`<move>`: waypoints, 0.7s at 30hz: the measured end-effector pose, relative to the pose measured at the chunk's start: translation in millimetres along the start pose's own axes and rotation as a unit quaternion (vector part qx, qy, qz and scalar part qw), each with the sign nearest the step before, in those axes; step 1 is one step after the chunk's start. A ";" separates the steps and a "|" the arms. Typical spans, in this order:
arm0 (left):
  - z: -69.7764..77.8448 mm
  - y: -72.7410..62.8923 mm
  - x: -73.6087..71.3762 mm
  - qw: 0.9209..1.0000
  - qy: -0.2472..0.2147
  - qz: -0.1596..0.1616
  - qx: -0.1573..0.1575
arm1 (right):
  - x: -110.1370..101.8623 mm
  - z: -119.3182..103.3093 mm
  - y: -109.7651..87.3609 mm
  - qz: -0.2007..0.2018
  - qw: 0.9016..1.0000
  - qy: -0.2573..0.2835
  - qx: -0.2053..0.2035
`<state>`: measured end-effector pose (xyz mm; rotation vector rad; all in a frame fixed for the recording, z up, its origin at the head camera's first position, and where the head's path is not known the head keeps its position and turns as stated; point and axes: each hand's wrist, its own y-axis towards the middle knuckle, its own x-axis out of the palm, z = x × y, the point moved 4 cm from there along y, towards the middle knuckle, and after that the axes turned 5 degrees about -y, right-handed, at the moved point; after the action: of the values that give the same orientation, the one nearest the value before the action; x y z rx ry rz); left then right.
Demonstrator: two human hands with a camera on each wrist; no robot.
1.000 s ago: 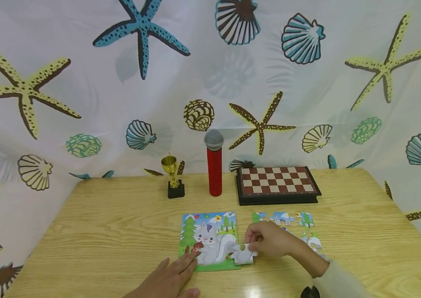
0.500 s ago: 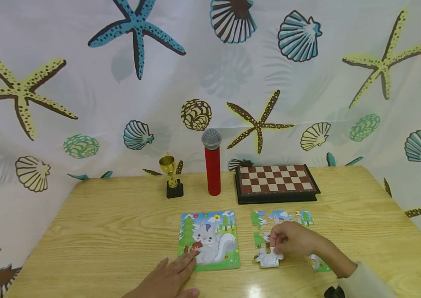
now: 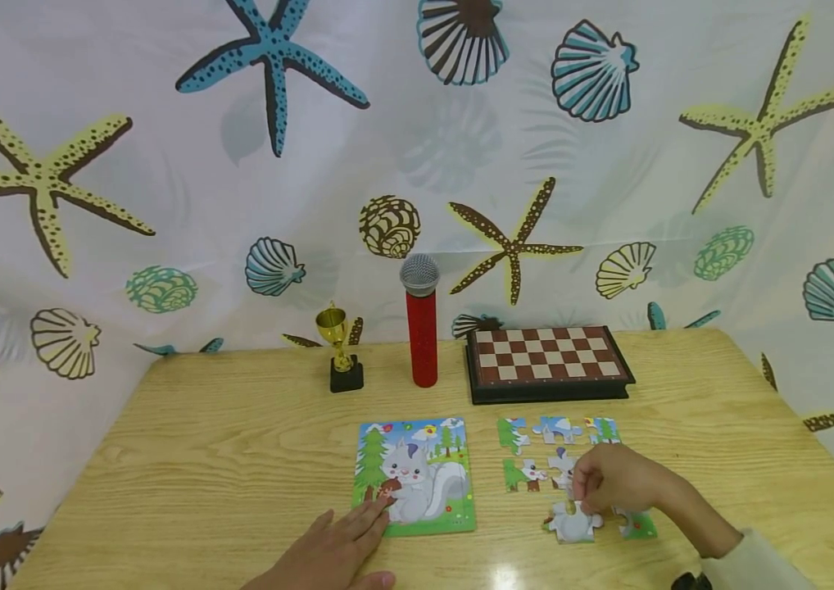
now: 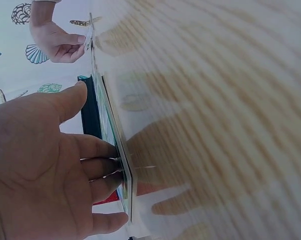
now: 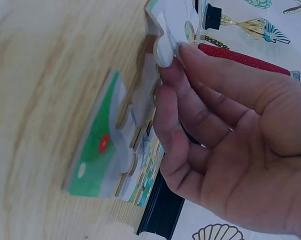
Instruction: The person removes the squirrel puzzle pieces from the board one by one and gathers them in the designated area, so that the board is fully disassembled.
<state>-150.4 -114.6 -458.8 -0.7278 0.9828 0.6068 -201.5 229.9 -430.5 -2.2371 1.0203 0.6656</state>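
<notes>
My right hand [image 3: 619,479] pinches a grey-and-white jigsaw puzzle piece [image 3: 570,524] by its edge between thumb and fingers. In the right wrist view the same puzzle piece [image 5: 173,20] is tilted off the table, and a green corner piece [image 5: 98,150] with a red flower lies near the fingers. My left hand [image 3: 336,545] rests its straight fingertips on the lower left of a squirrel picture board [image 3: 439,492]. The left wrist view shows these fingers touching the board's edge, thumb apart. Other loose pieces, such as the tree piece [image 3: 511,433], lie in rows; my right hand partly covers some.
A folded chessboard box [image 3: 550,360] stands at the back right. Left of it are an upright red microphone [image 3: 423,336] and a small gold trophy [image 3: 342,352]. A seashell-patterned cloth [image 3: 328,197] hangs behind the wooden table [image 3: 225,442].
My right hand has carried the puzzle piece rightward, from the picture board's right edge to the front of the loose pieces. The left hand stays on the board.
</notes>
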 end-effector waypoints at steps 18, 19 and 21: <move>-1.1 -2.8 -2.7 1.000 -0.025 -0.006 -0.005 | 0.5 5.1 4.1 0.033 0.997 -0.066 0.032; -0.8 -2.9 -3.6 1.000 -0.027 -0.005 -0.005 | 0.0 4.7 4.1 0.037 0.996 -0.068 0.033; 0.1 -3.5 -5.5 0.999 -0.035 -0.004 -0.002 | -1.3 2.8 4.6 0.045 0.996 -0.071 0.032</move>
<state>-150.1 -117.4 -452.9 -0.7093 0.9144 0.6233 -206.4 229.9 -433.0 -2.0663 1.0603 0.8073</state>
